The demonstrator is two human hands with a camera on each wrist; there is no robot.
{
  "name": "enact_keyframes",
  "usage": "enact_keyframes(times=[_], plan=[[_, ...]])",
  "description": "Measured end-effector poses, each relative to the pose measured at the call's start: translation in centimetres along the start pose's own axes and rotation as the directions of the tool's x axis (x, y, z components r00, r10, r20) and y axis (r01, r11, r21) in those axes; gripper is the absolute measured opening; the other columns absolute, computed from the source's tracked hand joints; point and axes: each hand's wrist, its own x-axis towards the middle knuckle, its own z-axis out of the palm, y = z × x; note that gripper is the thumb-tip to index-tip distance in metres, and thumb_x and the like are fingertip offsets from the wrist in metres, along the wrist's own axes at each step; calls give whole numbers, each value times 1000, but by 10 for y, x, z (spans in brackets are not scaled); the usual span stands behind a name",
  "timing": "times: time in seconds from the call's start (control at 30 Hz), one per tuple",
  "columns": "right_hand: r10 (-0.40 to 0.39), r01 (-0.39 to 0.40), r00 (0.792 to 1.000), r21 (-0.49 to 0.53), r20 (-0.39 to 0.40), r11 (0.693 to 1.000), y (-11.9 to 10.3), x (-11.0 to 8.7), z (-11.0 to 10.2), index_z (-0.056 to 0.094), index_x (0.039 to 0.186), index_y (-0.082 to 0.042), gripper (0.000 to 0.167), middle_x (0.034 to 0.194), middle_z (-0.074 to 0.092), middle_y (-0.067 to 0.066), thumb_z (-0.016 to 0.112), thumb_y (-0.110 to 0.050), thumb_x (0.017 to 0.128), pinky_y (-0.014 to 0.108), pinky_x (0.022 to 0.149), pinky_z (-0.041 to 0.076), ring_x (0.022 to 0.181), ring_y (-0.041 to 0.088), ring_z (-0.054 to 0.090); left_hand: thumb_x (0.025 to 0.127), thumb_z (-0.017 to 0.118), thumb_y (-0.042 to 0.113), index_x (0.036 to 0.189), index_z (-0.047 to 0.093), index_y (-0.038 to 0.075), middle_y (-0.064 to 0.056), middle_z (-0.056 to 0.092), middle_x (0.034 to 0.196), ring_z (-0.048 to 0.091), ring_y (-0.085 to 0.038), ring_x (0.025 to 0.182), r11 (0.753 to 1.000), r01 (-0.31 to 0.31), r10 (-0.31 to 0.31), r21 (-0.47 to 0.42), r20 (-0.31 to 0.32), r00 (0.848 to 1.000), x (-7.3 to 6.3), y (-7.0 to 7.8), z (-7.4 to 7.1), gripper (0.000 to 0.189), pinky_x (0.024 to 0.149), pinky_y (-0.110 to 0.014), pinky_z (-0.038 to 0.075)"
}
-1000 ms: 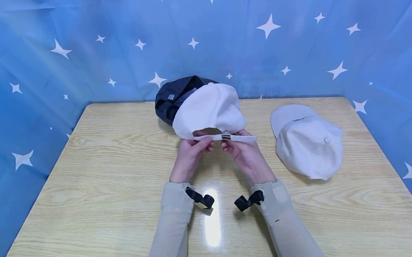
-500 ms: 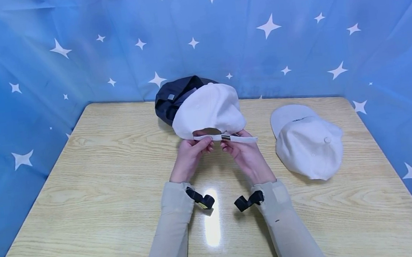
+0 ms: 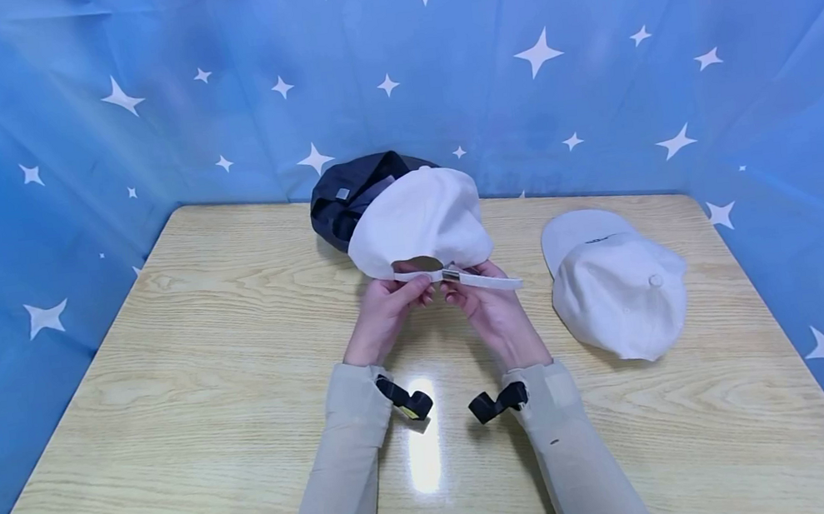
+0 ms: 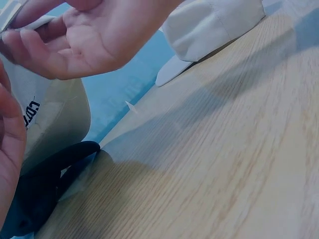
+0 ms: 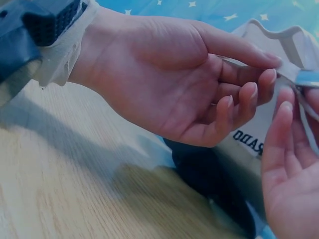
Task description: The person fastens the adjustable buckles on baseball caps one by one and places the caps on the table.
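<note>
A white baseball cap point(image 3: 418, 214) is held up with its rear opening toward me. My left hand point(image 3: 380, 315) pinches the back strap point(image 3: 490, 281) on the left side of the opening, thumb on top. Just right of the metal buckle point(image 3: 451, 275), my right hand point(image 3: 495, 315) pinches the strap with thumb and fingers, as the right wrist view also shows. The strap's loose end sticks out to the right past that hand. Dark lettering point(image 5: 247, 141) shows on the cap in the right wrist view. Behind the held cap lies a dark navy cap point(image 3: 339, 206), partly hidden.
A second white cap point(image 3: 622, 289) lies on the right side of the wooden table point(image 3: 169, 383), its brim pointing to the back left. A blue cloth with white stars point(image 3: 453, 77) hangs behind the table and along its sides.
The held cap and my left hand have shifted slightly to the right. The strap's loose end reaches a little farther right and lower. My right hand stays almost in place.
</note>
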Motion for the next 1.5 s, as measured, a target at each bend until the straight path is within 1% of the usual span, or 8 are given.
enact_keyframes(times=[0.2, 0.37, 0.57, 0.7, 0.83, 1.07, 1.27, 1.5], plan=[[0, -4, 999, -72, -50, 997, 0, -1, 2, 58, 93, -6, 11, 84, 59, 5, 62, -4, 83, 19, 59, 47, 68, 12, 56, 84, 59, 2, 85, 62, 4, -5, 62, 78, 56, -17, 68, 1000, -7, 7, 17, -6, 1000, 0, -1, 1, 4, 63, -25, 46], [6, -10, 999, -109, -41, 994, 1, -1, 5, 59, 93, -4, 15, 85, 61, 6, 65, -6, 80, 19, 62, 49, 69, 13, 59, 82, 63, 5, 85, 64, 7, -4, 62, 76, 56, -15, 66, 997, -27, 28, 74, -9, 1000, 2, -2, 2, 4, 61, -27, 45], [11, -11, 1000, -127, -1, 992, 1, -1, 7, 60, 93, -1, 17, 87, 63, 9, 67, -7, 79, 21, 66, 50, 71, 15, 62, 81, 65, 5, 86, 61, 8, -4, 60, 78, 53, -15, 66, 990, -60, 60, 126, 1, 998, 2, -2, 2, 7, 60, -29, 43], [7, 1, 998, -123, 62, 992, 0, -1, 6, 60, 96, 1, 14, 90, 63, 11, 61, -1, 83, 23, 68, 50, 75, 17, 62, 80, 66, 6, 86, 61, 8, -4, 59, 79, 51, -15, 66, 988, -72, 74, 138, -6, 997, 2, -1, 1, 8, 60, -29, 43], [19, 1, 992, -152, 124, 988, 0, -1, 6, 59, 98, 2, 14, 92, 62, 12, 54, 5, 85, 27, 71, 50, 80, 20, 61, 80, 67, 9, 87, 61, 7, -4, 59, 80, 51, -15, 67, 985, -79, 82, 154, -14, 996, 1, 0, 1, 10, 61, -31, 43], [73, -39, 982, -189, 176, 981, 1, -2, 6, 57, 98, -2, 19, 95, 61, 10, 49, 10, 85, 29, 73, 47, 83, 21, 57, 80, 67, 11, 88, 61, 6, -6, 59, 79, 51, -16, 67, 985, -87, 89, 150, -8, 996, 0, 0, -1, 11, 61, -35, 40], [46, -13, 987, -210, 155, 978, 0, -2, 9, 57, 98, -3, 14, 92, 61, 9, 55, 2, 86, 30, 74, 47, 82, 20, 57, 81, 66, 11, 87, 62, 7, -5, 59, 78, 49, -16, 67, 985, -84, 85, 149, 0, 996, 1, 0, 0, 9, 61, -33, 40], [29, -14, 997, -219, 66, 976, 1, -4, 10, 60, 95, -4, 12, 90, 62, 7, 56, 1, 85, 29, 74, 46, 81, 17, 57, 81, 66, 11, 86, 62, 9, -3, 59, 78, 50, -15, 67, 983, -67, 72, 171, -23, 997, 0, 0, 1, 7, 61, -33, 41]])
